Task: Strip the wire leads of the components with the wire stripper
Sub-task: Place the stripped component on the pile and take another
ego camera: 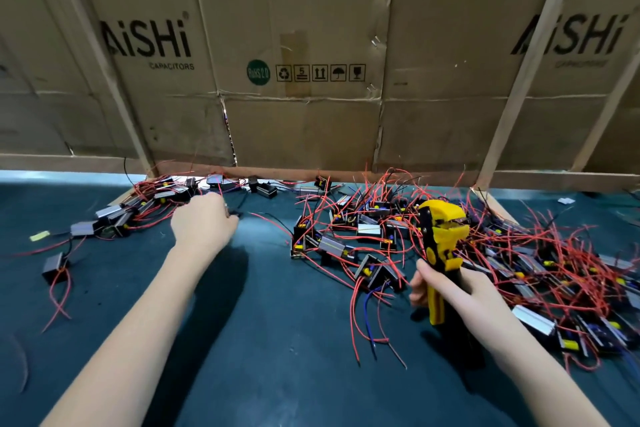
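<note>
A yellow and black wire stripper [441,246] is gripped by its handles in the right hand [460,291] and held upright, head uppermost, above the dark table [270,340]. Behind and to the right of it, a large tangled heap of components [502,253] with red, black and blue leads lies loose on the table. The left hand [202,224] is extended toward a smaller pile of components [138,208] at the far left; its fingertips are at a thin black lead [239,213], but whether it is pinched cannot be told. A single black component [55,265] with red leads lies apart at the left edge. No bin or tray holds the parts. Flattened cardboard boxes [304,55] printed "AiSHi CAPACITORS" stand as a back wall behind the table.
</note>
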The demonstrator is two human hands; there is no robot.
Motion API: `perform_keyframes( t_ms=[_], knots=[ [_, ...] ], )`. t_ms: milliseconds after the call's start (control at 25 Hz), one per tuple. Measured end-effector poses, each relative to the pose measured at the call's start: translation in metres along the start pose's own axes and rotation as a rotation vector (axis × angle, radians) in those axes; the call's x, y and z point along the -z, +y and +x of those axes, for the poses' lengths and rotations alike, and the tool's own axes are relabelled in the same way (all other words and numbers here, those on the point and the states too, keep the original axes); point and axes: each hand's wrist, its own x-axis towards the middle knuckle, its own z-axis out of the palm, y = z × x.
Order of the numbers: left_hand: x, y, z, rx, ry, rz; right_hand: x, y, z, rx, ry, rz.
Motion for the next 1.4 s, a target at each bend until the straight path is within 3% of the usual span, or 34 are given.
perform_keyframes(
  t_ms=[40,80,160,200,240,320,400,440,520,720,800,880,1000,1080,1200,1320,1400],
  knots=[
    [0.016,0.007,-0.012,-0.036,-0.112,-0.087,0.001,-0.001,0.0,-0.008,0.01,-0.013],
    [0.032,0.014,-0.024,-0.113,-0.327,-0.203,0.003,-0.002,0.0,-0.021,0.017,-0.033],
    [0.054,0.02,-0.047,-0.324,-0.861,-0.439,0.009,-0.003,-0.001,-0.052,0.005,-0.055],
    [0.058,0.021,-0.054,-0.407,-0.972,-0.555,0.012,-0.004,-0.003,-0.059,-0.017,-0.052],
    [0.056,0.02,-0.057,-0.434,-0.924,-0.682,0.015,-0.006,-0.006,-0.06,-0.049,-0.045],
    [0.038,0.017,-0.058,-0.281,-0.479,-0.869,0.021,-0.008,-0.008,-0.065,-0.106,-0.027],
    [0.012,0.013,-0.057,-0.06,-0.018,-0.77,0.024,-0.008,-0.01,-0.1,-0.135,-0.005],
    [0.001,0.011,-0.058,0.0,0.054,-0.721,0.024,-0.008,-0.01,-0.118,-0.148,0.001],
    [-0.016,0.017,-0.058,0.053,-0.015,-0.706,0.021,-0.009,-0.01,-0.127,-0.144,-0.011],
    [-0.029,0.031,-0.063,-0.127,-0.236,-0.811,0.018,-0.013,-0.014,-0.135,-0.207,-0.088],
    [-0.02,0.028,-0.067,-0.233,-0.531,-1.024,0.021,-0.014,-0.016,-0.143,-0.262,-0.127],
    [-0.008,0.027,-0.075,-0.447,-0.836,-1.123,0.022,-0.014,-0.017,-0.103,-0.293,-0.178],
    [0.003,0.041,-0.092,-0.627,-1.003,-1.207,0.02,-0.012,-0.017,-0.032,-0.302,-0.239],
    [0.003,0.056,-0.104,-0.615,-1.004,-1.282,0.019,-0.01,-0.017,-0.023,-0.283,-0.241],
    [-0.002,0.076,-0.12,-0.501,-0.872,-1.383,0.018,-0.008,-0.014,-0.034,-0.17,-0.216],
    [-0.006,0.085,-0.127,-0.394,-0.629,-1.421,0.006,-0.003,-0.008,0.036,0.188,-0.265],
    [-0.008,0.088,-0.128,-0.425,-0.506,-1.375,-0.005,0.002,-0.005,0.065,0.384,-0.228]
  ],
)
